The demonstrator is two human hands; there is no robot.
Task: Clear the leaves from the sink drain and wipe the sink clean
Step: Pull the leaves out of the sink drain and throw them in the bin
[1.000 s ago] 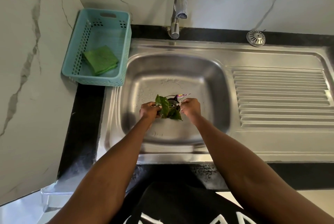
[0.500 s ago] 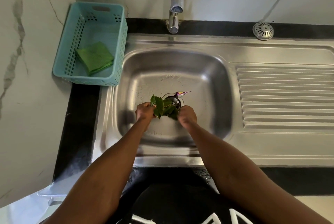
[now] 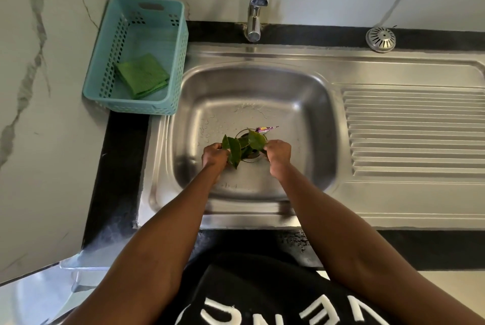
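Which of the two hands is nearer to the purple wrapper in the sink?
Right. The right hand is just below the purple wrapper, gripping leaves; the left hand is further away, across the drain.

green leaves (bunched), over sink drain

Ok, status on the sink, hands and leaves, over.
Left hand and right hand both gripping leaves over the drain. Small purple wrapper just behind the drain. Green cloth in the teal basket, untouched.
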